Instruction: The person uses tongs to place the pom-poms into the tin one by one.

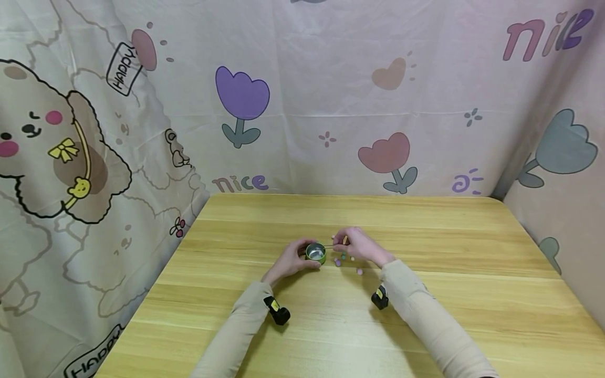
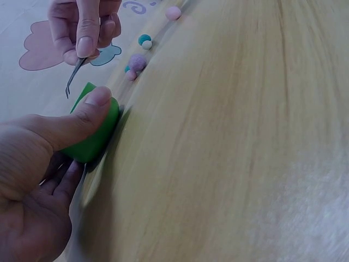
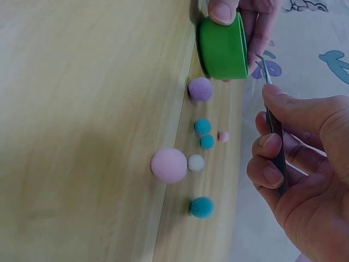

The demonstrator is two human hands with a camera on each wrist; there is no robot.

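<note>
On the table a small green round container [image 3: 223,46] has a shiny silvery inside in the head view. My left hand [image 1: 289,261] holds it around its side, the thumb [image 2: 90,114] lying against the green wall. My right hand [image 1: 357,244] pinches a pair of tweezers [image 3: 276,147] with bent tips, which point toward the container's opening. Nothing shows between the tips. Beneath the right hand lie several fuzzy pom-poms: a large pink pom-pom [image 3: 169,165], a purple pom-pom [image 3: 200,89], a white pom-pom [image 3: 196,162], a teal pom-pom [image 3: 202,207] and some smaller ones.
The light wood table [image 1: 331,325] ends at a patterned cloth [image 1: 307,105] behind, with more cloth to the left and right. Black wrist cameras are strapped over both sleeves, one left camera [image 1: 279,312] and one right camera [image 1: 379,297].
</note>
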